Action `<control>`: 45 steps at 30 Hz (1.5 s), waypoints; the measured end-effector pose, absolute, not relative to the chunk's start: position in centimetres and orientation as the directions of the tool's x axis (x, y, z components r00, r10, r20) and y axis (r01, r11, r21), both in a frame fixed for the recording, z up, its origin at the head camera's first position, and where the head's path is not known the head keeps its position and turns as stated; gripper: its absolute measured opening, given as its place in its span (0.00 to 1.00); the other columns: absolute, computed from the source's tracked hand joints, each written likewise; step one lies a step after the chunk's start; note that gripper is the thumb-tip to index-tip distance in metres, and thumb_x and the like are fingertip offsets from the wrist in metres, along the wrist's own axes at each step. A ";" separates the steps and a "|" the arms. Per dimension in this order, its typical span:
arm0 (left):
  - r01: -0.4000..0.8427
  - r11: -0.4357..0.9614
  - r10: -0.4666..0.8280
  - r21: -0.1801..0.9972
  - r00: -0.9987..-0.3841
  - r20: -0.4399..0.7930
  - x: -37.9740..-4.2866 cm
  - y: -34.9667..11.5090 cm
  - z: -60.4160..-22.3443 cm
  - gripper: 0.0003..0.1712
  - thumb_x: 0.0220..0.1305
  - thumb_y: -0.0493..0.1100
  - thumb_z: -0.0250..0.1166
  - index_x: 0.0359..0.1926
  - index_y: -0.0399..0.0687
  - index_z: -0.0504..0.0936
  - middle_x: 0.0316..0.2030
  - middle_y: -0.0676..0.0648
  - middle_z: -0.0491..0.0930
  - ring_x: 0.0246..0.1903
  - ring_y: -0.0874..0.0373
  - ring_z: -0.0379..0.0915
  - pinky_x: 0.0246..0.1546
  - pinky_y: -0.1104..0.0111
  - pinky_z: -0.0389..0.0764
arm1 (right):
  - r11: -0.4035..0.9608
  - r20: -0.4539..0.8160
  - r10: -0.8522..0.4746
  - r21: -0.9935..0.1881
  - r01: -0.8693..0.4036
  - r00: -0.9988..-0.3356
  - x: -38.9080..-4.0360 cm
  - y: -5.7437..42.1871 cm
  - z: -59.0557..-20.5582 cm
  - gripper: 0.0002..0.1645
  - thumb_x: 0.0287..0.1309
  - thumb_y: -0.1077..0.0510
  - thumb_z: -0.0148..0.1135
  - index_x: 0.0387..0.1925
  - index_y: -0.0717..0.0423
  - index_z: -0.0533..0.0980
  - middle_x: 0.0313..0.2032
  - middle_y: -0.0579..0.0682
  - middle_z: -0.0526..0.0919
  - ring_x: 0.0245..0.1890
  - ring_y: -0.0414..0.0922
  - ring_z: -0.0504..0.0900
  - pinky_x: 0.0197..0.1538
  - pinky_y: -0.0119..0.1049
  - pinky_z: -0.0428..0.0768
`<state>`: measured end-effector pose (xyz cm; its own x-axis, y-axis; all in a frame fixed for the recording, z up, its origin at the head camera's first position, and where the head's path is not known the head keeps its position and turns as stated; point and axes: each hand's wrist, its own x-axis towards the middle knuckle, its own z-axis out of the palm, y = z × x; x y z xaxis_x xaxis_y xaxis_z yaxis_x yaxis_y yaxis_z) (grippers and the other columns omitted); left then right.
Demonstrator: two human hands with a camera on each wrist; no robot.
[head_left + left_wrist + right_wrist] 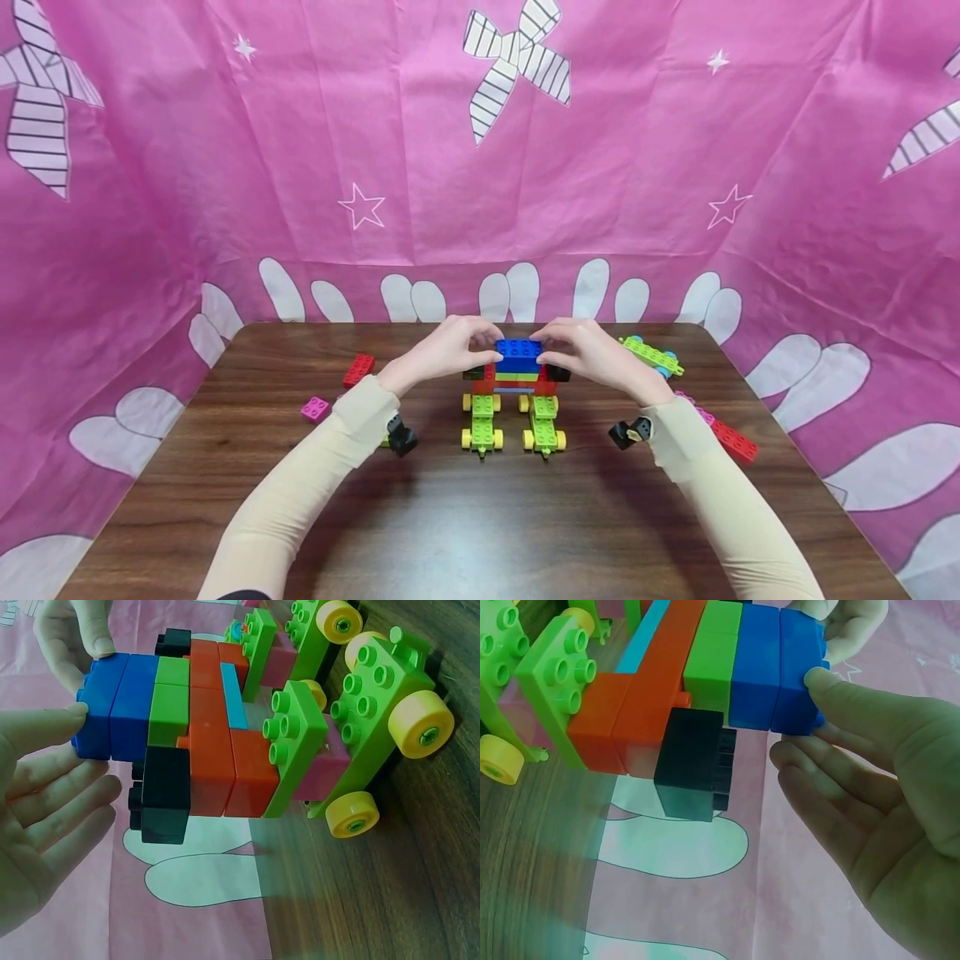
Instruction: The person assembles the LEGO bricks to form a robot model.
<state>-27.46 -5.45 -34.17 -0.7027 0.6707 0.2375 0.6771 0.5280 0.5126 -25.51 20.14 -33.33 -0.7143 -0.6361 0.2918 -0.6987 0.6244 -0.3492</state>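
Note:
A tall toy-brick build stands on two lime-green wheeled bases (482, 429) with yellow wheels (421, 724). Above them come pink bricks (324, 761), green bricks, a red section (210, 750) with a thin light-blue piece (233, 697), then a green layer (711, 671). Two blue layers form the top. Black bricks (690, 761) jut out at both sides. My left hand (453, 346) pinches the left end of the uppermost blue brick (519, 348) between thumb and fingers. At its opposite end, my right hand (588, 350) pinches the same brick. Some fingertips are hidden behind it.
Left of the build lie a red brick (358, 371) and a pink brick (314, 408). To the right are a lime-green base (651, 356) with blue wheels and a red brick (735, 440), partly beside my right sleeve. Pink cloth (465, 208) hangs behind the wooden table (450, 525).

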 end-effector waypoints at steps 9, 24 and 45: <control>0.662 0.523 0.648 0.536 -0.718 0.255 -27.0 -5.7 -34.7 0.17 0.59 0.48 0.65 0.47 0.45 0.81 0.41 0.50 0.84 0.39 0.61 0.80 0.44 0.69 0.80 | 0.622 0.292 -0.631 -0.362 -0.694 -0.719 -25.6 20.2 -33.9 0.19 0.56 0.51 0.63 0.50 0.51 0.79 0.42 0.46 0.84 0.39 0.38 0.82 0.42 0.33 0.82; 0.659 0.493 0.621 0.568 -0.724 0.301 -27.1 -5.9 -35.6 0.18 0.59 0.50 0.65 0.48 0.48 0.80 0.42 0.52 0.82 0.41 0.62 0.78 0.45 0.69 0.80 | 0.616 0.309 -0.629 -0.361 -0.700 -0.713 -25.6 20.4 -34.0 0.20 0.55 0.52 0.65 0.50 0.50 0.79 0.43 0.45 0.84 0.39 0.37 0.82 0.41 0.33 0.82; 0.663 0.499 0.595 0.558 -0.730 0.337 -26.9 -6.2 -36.1 0.18 0.59 0.50 0.65 0.49 0.50 0.79 0.44 0.51 0.82 0.42 0.62 0.78 0.45 0.69 0.80 | 0.610 0.303 -0.632 -0.372 -0.699 -0.713 -25.7 20.5 -33.9 0.21 0.55 0.51 0.65 0.51 0.50 0.78 0.42 0.44 0.84 0.39 0.36 0.81 0.41 0.32 0.82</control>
<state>-26.88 -6.20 -36.09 -0.7301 0.5946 0.3366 0.6634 0.4988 0.5577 -25.71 20.53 -33.91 -0.7131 -0.6320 0.3035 -0.6993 0.6103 -0.3722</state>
